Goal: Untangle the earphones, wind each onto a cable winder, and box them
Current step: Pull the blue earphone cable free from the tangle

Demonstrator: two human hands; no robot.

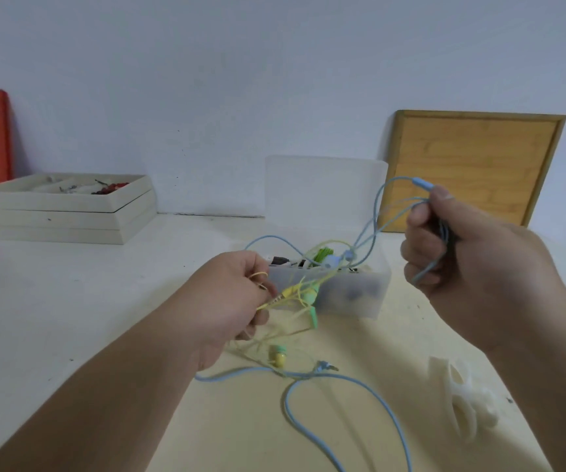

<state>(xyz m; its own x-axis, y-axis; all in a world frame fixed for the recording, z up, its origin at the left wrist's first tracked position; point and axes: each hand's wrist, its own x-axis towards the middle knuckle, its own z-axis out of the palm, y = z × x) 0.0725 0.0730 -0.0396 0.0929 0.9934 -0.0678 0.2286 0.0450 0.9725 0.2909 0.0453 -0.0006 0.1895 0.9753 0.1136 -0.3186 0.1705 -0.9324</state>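
Nearest, at 6 o'clock, the thin, glossy blue earphone cable (343, 396) is trailed in a long loop across the pale, scuffed bench (70, 318). At 4 o'clock, white cable winders (458, 400) of moulded plastic, with winged clips, are left lying unused. Toward the centre, a small rounded yellow earbud (278, 357) is seen low by the bench.

The fine yellow earphone cable (295, 291) is pinched in the curled fingers of the left hand (237, 294) at 7 o'clock. Several blue loops are gripped in the clenched right hand (452, 247) at 3 o'clock. Between the hands the two cords are crossed and snarled, so untangling is judged to be the step in hand. Nothing is wound or boxed yet. A gentle drawing apart is called for next, with one strand fed back through the other's loops.

Behind, at 12 o'clock, a frosted translucent box (353, 294) is stood open, its lid (322, 189) raised. Farther off, stacked white trays (63, 212) are set at 10 o'clock and a framed wooden board (472, 165) at 2 o'clock.
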